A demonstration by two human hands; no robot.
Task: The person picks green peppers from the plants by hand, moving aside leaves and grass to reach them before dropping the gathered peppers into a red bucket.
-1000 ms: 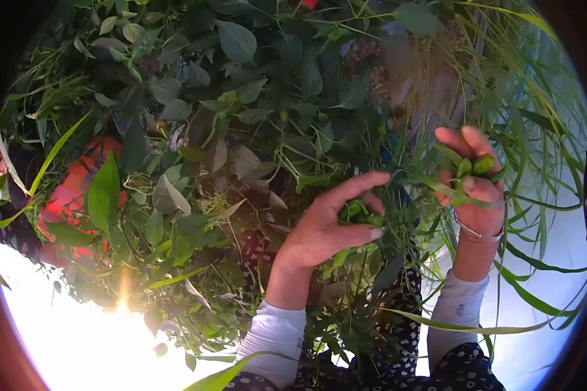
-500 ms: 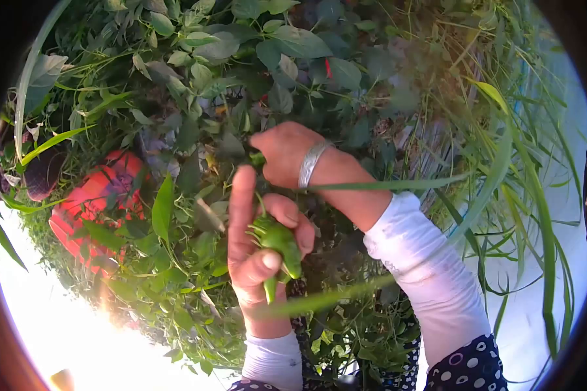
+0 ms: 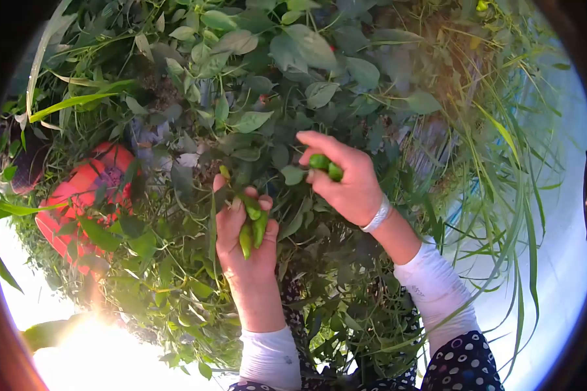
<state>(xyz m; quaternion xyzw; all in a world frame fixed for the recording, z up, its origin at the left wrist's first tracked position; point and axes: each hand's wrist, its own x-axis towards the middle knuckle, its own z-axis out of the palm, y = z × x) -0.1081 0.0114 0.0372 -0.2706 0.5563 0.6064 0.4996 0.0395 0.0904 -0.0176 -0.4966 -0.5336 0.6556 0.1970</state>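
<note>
Just off centre toward eight o'clock, the left hand (image 3: 257, 262), palm facing the viewer, curls partly closed around several green peppers (image 3: 259, 228). Toward three o'clock, the right hand (image 3: 355, 186), fingers and thumb bent inward, holds more peppers (image 3: 319, 161). Leafy plants (image 3: 306, 49) surround both; a red object (image 3: 68, 221) sits at nine o'clock.

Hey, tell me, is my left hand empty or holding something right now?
Holding something: at least three green peppers show in the left hand's curled grip.
</note>
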